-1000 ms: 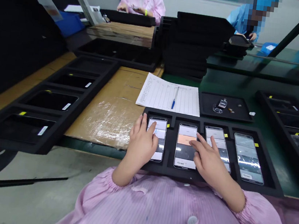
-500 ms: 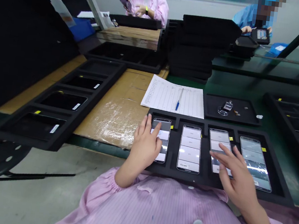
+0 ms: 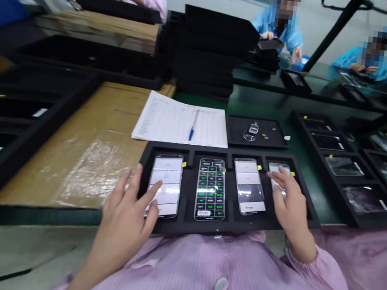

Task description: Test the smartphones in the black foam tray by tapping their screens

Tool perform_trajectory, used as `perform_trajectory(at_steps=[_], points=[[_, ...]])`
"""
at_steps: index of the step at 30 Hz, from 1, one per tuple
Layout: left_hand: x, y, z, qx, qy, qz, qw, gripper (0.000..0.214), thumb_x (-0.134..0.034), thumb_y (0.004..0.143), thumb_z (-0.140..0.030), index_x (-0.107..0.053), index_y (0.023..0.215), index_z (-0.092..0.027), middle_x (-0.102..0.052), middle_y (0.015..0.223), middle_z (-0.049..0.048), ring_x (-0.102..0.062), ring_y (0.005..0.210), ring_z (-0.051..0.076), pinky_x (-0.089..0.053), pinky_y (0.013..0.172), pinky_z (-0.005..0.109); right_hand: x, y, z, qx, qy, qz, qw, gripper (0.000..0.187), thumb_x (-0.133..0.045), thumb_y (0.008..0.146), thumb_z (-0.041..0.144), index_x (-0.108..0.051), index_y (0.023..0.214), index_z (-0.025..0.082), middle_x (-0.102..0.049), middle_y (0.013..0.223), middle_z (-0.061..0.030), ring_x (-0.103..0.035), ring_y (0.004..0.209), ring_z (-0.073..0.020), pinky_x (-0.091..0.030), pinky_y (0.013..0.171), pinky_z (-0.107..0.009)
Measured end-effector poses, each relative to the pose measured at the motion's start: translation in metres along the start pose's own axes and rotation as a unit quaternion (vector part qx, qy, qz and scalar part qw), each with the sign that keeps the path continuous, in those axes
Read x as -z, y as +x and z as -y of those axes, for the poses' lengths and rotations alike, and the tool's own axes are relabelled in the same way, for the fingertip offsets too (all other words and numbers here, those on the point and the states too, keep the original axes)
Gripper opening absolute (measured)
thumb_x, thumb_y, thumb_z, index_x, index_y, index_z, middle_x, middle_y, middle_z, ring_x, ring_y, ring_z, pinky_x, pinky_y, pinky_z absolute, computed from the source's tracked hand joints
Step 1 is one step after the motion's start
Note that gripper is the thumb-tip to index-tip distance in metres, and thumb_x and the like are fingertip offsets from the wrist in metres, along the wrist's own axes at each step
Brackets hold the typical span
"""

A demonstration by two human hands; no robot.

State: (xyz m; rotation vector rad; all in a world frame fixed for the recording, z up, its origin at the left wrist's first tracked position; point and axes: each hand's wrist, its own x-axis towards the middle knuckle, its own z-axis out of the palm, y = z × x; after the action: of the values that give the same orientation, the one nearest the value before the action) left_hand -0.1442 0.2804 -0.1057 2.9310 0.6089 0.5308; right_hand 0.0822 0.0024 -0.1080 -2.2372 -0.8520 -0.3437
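A black foam tray (image 3: 183, 224) in front of me holds several lit smartphones in separate slots. My left hand (image 3: 129, 215) is open over the leftmost smartphone (image 3: 169, 194), its index finger at the white screen. Beside that lies a second smartphone (image 3: 212, 190) showing a grid of green and white labels on black. The third smartphone (image 3: 249, 185) has white panels and one dark panel. Over the rightmost smartphone (image 3: 276, 169) my right hand (image 3: 289, 203) is open, fingers spread, covering much of the screen. Whether its fingertips touch the glass, I cannot tell.
Behind the tray lie a printed sheet (image 3: 161, 117) with a blue pen (image 3: 193, 126) and a small black tray (image 3: 232, 133) with small parts. More phone trays flank both sides (image 3: 334, 185). Stacked black trays (image 3: 209, 47) stand further back. Several people work across the bench.
The view has swung right. My right hand has moved from the third phone to the rightmost one. The second phone's screen changed from white panels to a green-labelled grid; the leftmost screen turned mostly white.
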Motion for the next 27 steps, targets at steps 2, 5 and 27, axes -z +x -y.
perform_trajectory(at_steps=[2,5,27], points=[[-0.001,-0.003,0.003,-0.002,0.005,0.005,1.000,0.040,-0.042,0.097,-0.028,-0.074,0.117,-0.015,-0.037,0.159,0.0243,-0.030,0.148,0.050,-0.041,0.106,0.074,-0.007,0.008,-0.001,0.002,-0.013,0.039,0.999,0.034,-0.040,0.094,0.021,-0.060,0.121,0.019,-0.072,0.124,-0.0116,-0.049,0.141,-0.0311,-0.037,0.117,-0.061],[-0.002,-0.005,0.004,0.005,-0.003,0.002,1.000,0.041,-0.041,0.098,-0.028,-0.071,0.121,-0.013,-0.037,0.158,0.0256,-0.028,0.148,0.051,-0.040,0.106,0.077,-0.020,0.016,0.001,0.012,-0.038,0.132,0.990,0.041,-0.035,0.094,0.019,-0.055,0.129,0.014,-0.066,0.135,-0.0145,-0.037,0.149,-0.0329,-0.025,0.121,-0.066],[-0.013,0.007,0.010,0.003,-0.073,-0.093,0.993,0.037,-0.046,0.098,-0.017,-0.061,0.131,-0.015,-0.032,0.164,0.0146,-0.019,0.154,0.042,-0.026,0.122,0.068,-0.002,-0.015,0.001,0.075,-0.002,0.143,0.987,0.029,-0.037,0.094,0.013,-0.059,0.110,0.023,-0.075,0.108,-0.0045,-0.056,0.135,-0.0277,-0.024,0.122,-0.065]])
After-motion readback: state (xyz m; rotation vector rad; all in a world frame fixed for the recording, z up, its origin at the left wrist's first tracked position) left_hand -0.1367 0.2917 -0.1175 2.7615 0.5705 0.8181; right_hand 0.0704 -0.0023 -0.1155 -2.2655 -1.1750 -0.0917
